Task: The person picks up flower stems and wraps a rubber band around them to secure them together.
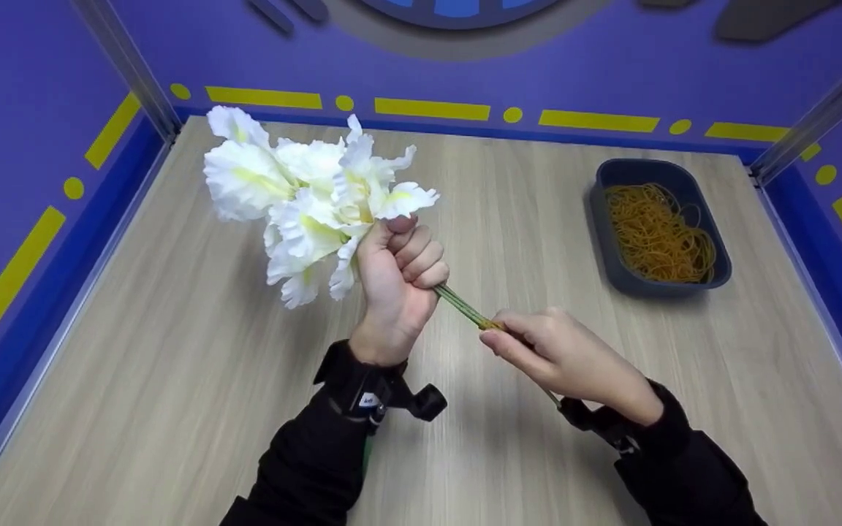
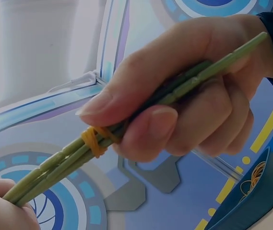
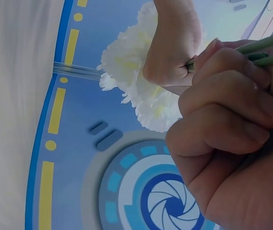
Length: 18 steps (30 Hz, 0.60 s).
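Note:
A bunch of white artificial flowers [image 1: 311, 197] with ruffled petals tilts up to the left over the table. My left hand [image 1: 403, 285] grips its green stems just below the blooms. Lower down, my right hand [image 1: 567, 351] holds the same stems [image 2: 54, 175], thumb and index finger at a yellow rubber band [image 2: 94, 142] wound round them. In the left wrist view the stem ends stick out past the right hand's curled fingers. The right wrist view shows those fingers [image 3: 227, 96] folded, with the stems running through the hand.
A dark plastic box [image 1: 604, 252] with many yellow rubber bands [image 1: 655, 234] stands on the right of the wood-grain table [image 1: 172, 409]. Blue-purple panels [image 1: 465, 80] with yellow dashes enclose the table at the back and both sides.

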### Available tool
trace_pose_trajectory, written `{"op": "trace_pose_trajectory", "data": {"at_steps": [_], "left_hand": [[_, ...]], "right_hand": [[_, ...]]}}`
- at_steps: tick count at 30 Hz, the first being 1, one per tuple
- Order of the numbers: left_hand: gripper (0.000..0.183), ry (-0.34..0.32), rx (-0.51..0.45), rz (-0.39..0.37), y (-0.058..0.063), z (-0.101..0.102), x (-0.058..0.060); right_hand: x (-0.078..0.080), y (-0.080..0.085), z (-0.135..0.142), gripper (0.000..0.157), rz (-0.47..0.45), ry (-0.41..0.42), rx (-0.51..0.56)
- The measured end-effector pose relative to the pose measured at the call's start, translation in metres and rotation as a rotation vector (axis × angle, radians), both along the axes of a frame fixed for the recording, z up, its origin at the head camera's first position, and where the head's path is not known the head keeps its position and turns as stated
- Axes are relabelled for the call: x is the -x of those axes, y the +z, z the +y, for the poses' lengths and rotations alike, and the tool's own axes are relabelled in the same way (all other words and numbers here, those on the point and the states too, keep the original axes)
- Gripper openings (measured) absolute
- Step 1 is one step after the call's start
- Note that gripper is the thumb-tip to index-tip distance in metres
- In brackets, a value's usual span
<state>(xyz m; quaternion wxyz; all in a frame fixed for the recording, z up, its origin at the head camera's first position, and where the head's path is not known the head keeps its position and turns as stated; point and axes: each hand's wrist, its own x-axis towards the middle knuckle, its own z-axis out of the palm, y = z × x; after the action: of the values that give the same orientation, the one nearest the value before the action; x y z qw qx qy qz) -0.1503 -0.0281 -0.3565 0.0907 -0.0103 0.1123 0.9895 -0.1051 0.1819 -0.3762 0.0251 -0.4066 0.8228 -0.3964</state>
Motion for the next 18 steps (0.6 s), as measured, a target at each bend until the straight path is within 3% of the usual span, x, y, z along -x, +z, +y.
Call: {"op": "trace_pose_trajectory", "data": {"at_steps": [9, 18], "left_hand": [[0.041, -0.001, 0.013, -0.015, -0.0001, -0.0017, 0.0041], [0.043, -0.088, 0.033, 0.094, -0.0018, -0.0043, 0.0069]], "right_hand": [[-0.0010, -0.0024, -0.0052, 0.025, -0.059, -0.011, 0.056], [0.0015, -0.0047, -0.0061, 0.024, -0.086, -0.008, 0.060]]}}
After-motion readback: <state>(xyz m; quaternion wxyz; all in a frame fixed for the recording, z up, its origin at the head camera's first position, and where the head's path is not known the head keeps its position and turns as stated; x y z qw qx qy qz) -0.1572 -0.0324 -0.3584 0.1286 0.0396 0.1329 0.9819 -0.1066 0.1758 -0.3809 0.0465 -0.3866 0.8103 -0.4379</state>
